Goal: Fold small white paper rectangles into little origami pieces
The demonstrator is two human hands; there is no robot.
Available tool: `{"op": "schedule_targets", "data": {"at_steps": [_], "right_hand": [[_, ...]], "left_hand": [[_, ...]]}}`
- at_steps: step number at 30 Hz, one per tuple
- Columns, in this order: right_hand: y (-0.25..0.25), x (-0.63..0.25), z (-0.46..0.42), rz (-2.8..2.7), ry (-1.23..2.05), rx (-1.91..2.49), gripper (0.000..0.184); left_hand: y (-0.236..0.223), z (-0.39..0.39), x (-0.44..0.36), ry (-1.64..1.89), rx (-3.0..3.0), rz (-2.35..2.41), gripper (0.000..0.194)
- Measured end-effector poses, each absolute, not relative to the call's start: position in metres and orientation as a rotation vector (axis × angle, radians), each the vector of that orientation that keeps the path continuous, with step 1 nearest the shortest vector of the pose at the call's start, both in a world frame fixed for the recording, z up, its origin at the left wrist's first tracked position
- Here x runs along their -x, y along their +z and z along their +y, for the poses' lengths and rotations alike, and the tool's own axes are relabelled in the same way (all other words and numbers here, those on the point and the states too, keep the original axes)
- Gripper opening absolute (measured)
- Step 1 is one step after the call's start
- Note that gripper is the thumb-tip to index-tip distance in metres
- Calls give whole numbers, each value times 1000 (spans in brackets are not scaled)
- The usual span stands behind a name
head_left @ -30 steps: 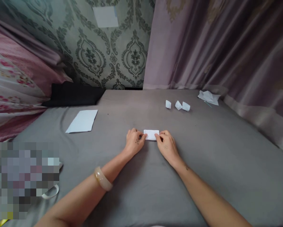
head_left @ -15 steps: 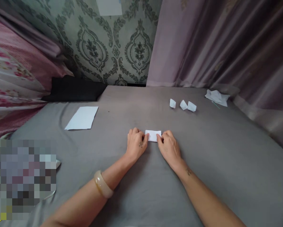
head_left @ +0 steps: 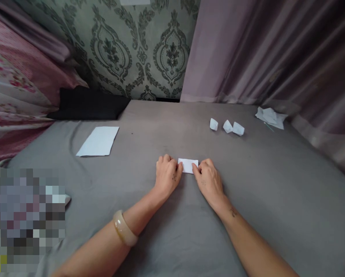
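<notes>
A small folded piece of white paper point(head_left: 189, 166) lies between my hands on the grey bedsheet. My left hand point(head_left: 168, 174) pinches its left edge, thumb on top and the other fingers curled. At the right edge, my right hand point(head_left: 209, 179) holds it the same way, thumb pressed on the upper face. The paper looks flat and rectangular. Its underside and the fingertips beneath are hidden.
Three folded white paper pieces point(head_left: 227, 126) sit beyond my right hand. Crumpled white paper point(head_left: 271, 117) lies farther right by the curtain. To the left are a stack of white sheets point(head_left: 98, 141) and a black cloth point(head_left: 88, 104). A blurred-out patch covers the lower left.
Both hands keep their hold on the folded paper, with hardly any movement. The view has tilted down slightly, so the background sits a little higher.
</notes>
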State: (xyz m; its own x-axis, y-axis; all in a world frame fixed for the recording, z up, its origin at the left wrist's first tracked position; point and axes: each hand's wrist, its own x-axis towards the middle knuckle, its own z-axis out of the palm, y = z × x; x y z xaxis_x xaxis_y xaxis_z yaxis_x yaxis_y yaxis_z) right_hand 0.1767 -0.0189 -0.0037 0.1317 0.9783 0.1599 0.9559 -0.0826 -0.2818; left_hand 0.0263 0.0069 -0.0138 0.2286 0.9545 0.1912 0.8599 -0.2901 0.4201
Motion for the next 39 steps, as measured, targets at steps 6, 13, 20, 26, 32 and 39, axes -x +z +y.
{"op": "schedule_targets", "data": {"at_steps": [6, 13, 20, 26, 32, 39], "right_hand": [[-6, -178, -18, -1895, 21, 2052, 40], [-5, -176, -18, -1887, 35, 2093, 37], [0, -172, -20, -1879, 41, 2180, 32], [3, -170, -22, -1892, 19, 2228, 30], [3, -171, -22, -1912, -36, 2235, 32], [-1, -178, -24, -1892, -74, 2276, 34]], "left_hand": [[-13, 8, -28, 601, -2254, 1733, 34], [-10, 8, -29, 587, -2264, 1739, 33], [-12, 9, -28, 577, -2307, 1741, 32], [-12, 9, -28, 570, -2300, 1739, 31], [-11, 9, -28, 565, -2303, 1746, 31], [-11, 10, -27, 549, -2323, 1749, 28]]}}
